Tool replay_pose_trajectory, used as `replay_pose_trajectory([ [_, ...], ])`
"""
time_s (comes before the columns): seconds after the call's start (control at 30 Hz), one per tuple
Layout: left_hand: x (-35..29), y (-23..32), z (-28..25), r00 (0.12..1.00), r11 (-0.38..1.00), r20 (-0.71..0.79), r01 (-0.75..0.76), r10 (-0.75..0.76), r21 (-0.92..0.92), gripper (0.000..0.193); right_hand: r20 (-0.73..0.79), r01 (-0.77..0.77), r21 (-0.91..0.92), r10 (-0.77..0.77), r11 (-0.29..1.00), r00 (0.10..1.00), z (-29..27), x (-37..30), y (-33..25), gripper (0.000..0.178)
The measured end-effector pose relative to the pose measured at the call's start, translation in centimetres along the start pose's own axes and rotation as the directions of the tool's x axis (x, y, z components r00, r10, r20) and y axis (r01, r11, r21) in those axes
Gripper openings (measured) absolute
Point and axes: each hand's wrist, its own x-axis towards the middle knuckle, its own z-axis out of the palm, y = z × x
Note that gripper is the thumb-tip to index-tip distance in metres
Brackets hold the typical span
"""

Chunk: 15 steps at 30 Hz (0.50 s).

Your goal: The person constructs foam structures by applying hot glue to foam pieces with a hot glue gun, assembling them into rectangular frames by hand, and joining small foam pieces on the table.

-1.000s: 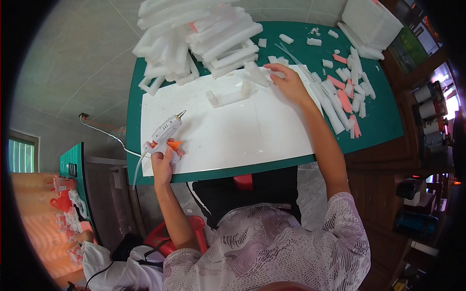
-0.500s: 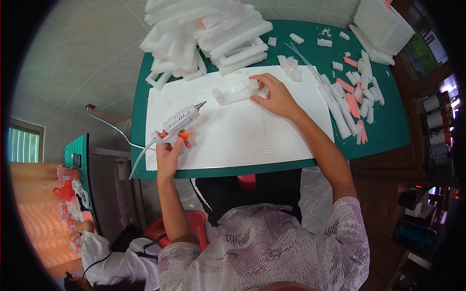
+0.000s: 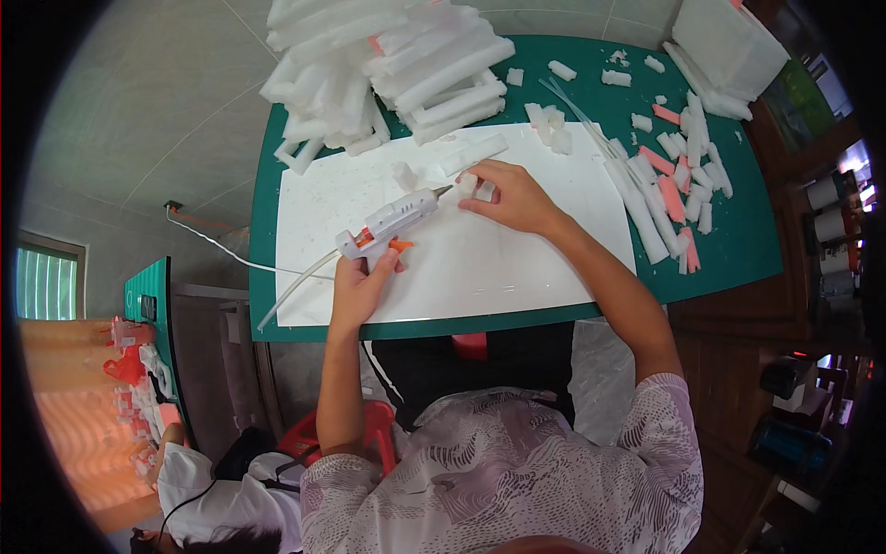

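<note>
My left hand (image 3: 364,284) is closed round the handle of a white glue gun (image 3: 397,218) with an orange trigger. The gun's metal nozzle points right and reaches the small white foam block (image 3: 468,186) pinched in my right hand (image 3: 519,198); whether they touch I cannot tell. Just beyond lie a longer white foam strip (image 3: 476,155) and another small foam piece (image 3: 404,175), apart from each other on the white board (image 3: 461,277). My fingers partly cover the held block.
Stacked foam frames (image 3: 397,69) rise at the back left of the green table (image 3: 738,231). White and pink foam offcuts (image 3: 671,198) and clear glue sticks (image 3: 583,118) lie on the right. A foam box (image 3: 727,51) stands at the back right. Another person (image 3: 226,494) is at lower left.
My left hand has brought the glue gun right and forward. My right hand has lifted a small foam block off toward me, and the long strip now lies tilted farther back.
</note>
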Motion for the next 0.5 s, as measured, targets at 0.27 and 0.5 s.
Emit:
replay_pose_trajectory([
  [0.27,0.5,-0.6,1.3,0.999,1.000,-0.032,0.019,-0.018,0.024,0.027,0.045,0.015,0.015,-0.016,1.000,0.999,0.1,-0.2,-0.8,0.039],
  [0.5,0.7,-1.4,1.6,0.998,0.995,0.001,0.069,-0.069,0.069,0.028,0.044,0.080,-0.047,-0.078,0.996,0.996,0.2,-0.3,-0.3,0.043],
])
